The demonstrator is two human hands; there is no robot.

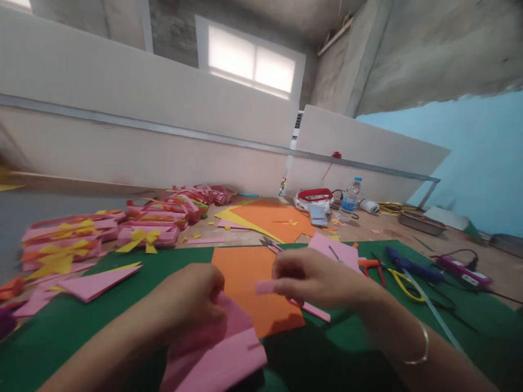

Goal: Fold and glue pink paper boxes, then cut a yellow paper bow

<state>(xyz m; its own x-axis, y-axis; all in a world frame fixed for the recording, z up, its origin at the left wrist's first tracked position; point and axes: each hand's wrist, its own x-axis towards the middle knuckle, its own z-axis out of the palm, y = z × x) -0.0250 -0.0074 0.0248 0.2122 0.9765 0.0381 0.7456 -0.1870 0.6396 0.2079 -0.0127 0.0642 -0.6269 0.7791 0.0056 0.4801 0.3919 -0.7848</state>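
My left hand (200, 305) is closed on the upper edge of a folded pink sheet (229, 356), which looks like craft foam or felt and hangs toward me at the bottom of the view. Between the thumb and fingers of my right hand (304, 275) is a small pink strip (265, 287). Its free end points left toward the sheet, apart from it. Beneath both hands lies an orange sheet (241, 267) on a green mat (339, 348). Just under my right hand, a longer pink strip (314, 311) rests on the mat, partly hidden.
Pink bags with yellow bows (141, 239) crowd the left side. Right of my hand lie yellow-handled scissors (406, 286), a blue glue gun (412, 264) and a purple device (463, 272) with a cord. A water bottle (350, 201) and orange sheets (265, 215) are farther back.
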